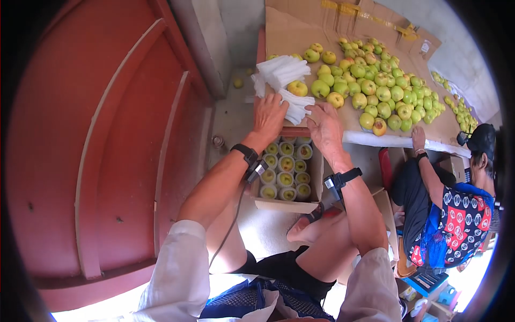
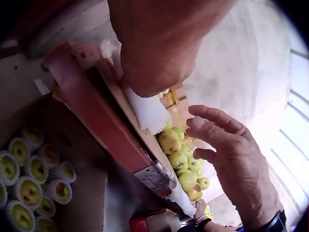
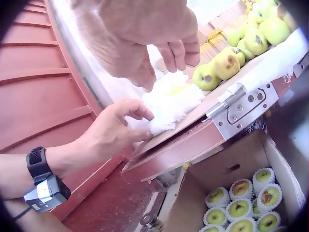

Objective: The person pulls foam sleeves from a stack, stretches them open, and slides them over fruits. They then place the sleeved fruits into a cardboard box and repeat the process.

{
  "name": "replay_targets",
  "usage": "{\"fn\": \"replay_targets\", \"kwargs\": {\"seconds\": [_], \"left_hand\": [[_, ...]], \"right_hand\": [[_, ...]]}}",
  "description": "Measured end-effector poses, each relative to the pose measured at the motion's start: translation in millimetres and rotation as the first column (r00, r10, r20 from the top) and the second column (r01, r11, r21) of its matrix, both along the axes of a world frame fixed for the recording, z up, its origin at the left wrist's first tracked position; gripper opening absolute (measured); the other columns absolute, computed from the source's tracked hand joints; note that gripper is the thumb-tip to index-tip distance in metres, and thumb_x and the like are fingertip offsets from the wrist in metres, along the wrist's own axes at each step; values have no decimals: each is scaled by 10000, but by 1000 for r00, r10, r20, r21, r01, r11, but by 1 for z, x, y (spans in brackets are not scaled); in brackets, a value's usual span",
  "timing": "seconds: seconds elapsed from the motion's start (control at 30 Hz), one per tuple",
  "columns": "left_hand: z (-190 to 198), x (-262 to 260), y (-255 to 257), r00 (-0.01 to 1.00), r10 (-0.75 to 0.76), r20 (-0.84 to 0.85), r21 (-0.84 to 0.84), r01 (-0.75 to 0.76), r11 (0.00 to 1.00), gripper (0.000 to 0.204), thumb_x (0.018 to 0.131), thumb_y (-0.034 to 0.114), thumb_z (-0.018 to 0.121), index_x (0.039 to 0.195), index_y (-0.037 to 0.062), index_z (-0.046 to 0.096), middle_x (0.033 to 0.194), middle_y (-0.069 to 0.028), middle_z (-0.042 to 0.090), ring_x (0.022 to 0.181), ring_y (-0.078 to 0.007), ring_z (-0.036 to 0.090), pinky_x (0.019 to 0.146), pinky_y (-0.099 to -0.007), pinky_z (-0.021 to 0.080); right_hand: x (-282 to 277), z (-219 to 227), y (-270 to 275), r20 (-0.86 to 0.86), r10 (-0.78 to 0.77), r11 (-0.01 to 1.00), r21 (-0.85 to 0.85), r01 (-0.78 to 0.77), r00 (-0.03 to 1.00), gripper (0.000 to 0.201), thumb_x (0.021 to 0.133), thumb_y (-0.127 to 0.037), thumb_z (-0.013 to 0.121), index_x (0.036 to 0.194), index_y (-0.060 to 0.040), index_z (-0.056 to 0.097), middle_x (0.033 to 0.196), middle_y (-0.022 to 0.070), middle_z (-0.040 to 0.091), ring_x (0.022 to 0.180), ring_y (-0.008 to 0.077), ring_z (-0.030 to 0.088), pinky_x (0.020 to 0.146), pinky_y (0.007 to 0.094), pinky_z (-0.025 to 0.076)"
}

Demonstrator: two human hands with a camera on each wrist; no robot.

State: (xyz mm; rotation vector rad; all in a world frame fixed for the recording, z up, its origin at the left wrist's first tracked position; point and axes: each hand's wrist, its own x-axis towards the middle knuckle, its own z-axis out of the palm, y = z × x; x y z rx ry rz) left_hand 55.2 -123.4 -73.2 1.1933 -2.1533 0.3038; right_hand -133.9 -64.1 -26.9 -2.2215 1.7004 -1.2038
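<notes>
White foam fruit nets (image 1: pixel 282 72) lie stacked at the near left corner of the cardboard-covered table. My left hand (image 1: pixel 268 114) holds the edge of a foam net (image 3: pixel 169 108) between thumb and fingers. Across from it, my right hand (image 1: pixel 326 131) hovers beside the net, fingers bent loosely and apart, with nothing between them. A yellowish apple (image 1: pixel 297 88) sits against the nets. Below the table edge stands a cardboard box (image 1: pixel 287 205) holding rows of apples in foam nets (image 3: pixel 239 209).
A big heap of loose green-yellow apples (image 1: pixel 383 86) covers the table to the right. Another person (image 1: pixel 450 214) sits at the right, one hand on the table edge. A red door (image 1: pixel 123 134) stands at the left. A metal hinge (image 3: pixel 244 108) is on the table's side.
</notes>
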Motion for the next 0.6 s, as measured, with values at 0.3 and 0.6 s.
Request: {"fn": "replay_targets", "kwargs": {"seconds": [0.3,0.6], "left_hand": [[8,2,8,1000,21,-22,85,-19,996,443,704,-88,643,1119,66,616,1117,-116,579,1082,-341,553,926,-436,442],[13,8,6,994,34,-106,46,-29,999,405,759,-92,592,1133,60,613,1130,-140,604,1093,-360,564,922,-452,457]], "right_hand": [[-12,2,0,15,-6,1000,-17,7,1000,280,823,-61,756,1100,-87,723,1106,137,641,1078,352,614,900,435,515],[-24,0,-5,35,-61,996,66,59,997,277,868,-81,699,1144,-95,716,1158,176,644,1082,399,628,901,452,520]]}}
